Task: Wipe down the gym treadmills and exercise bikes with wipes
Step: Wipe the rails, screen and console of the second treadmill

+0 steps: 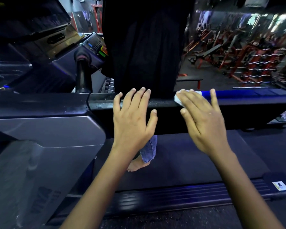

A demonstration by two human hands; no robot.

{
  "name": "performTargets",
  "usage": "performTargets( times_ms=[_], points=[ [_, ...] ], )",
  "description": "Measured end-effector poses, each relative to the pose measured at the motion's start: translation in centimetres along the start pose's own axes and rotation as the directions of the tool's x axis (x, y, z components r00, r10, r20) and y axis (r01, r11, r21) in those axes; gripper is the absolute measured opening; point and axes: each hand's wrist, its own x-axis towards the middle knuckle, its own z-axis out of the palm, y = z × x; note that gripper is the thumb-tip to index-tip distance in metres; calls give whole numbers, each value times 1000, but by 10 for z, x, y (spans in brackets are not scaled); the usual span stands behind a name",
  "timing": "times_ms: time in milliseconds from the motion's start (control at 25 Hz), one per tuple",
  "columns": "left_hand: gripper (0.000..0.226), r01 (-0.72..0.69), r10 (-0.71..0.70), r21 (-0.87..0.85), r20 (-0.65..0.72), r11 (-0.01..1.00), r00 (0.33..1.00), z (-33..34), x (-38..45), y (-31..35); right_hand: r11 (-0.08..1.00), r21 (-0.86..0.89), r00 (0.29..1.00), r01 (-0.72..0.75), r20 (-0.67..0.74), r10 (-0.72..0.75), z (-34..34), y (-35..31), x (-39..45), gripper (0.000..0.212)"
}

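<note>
The rail [155, 103] runs left to right across mid-frame. The right hand [203, 119] presses a white wipe [178, 99] flat on it with straight fingers; the left hand [134, 116] rests open beside.

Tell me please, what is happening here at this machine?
A person is wiping a treadmill in a gym. The right hand presses a white wipe with straight fingers onto the treadmill's dark side rail. The left hand lies flat and open on the same rail, holding nothing. Below, a bare foot stands on the treadmill belt. Red weight racks fill the background.
</note>
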Motion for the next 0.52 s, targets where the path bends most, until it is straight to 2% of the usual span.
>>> performTargets(
  times_ms=[80, 160, 360, 520],
  points=[
    [47, 14, -14, 0, -41, 1000, 999, 3, 0, 1, 996, -2, 996, -91, -12, 91, 0, 4, 12, 47],
    [46, 18, -17, 8, -78, 1000, 997, 8, -1, 3, 994, 30, 995, -101, 17, 101, 6, -5, 25, 52],
    [45, 31, -30, 6, -141, 999, 990, 13, -2, 2, 996, 24, 995, 92, 27, -92, 4, 1, 4, 46],
    [43, 55, -54, 5, -172, 998, 984, 16, -4, 4, 999, -12, 999, -33, -21, 32, -5, 26, 4, 47]
  ],
)
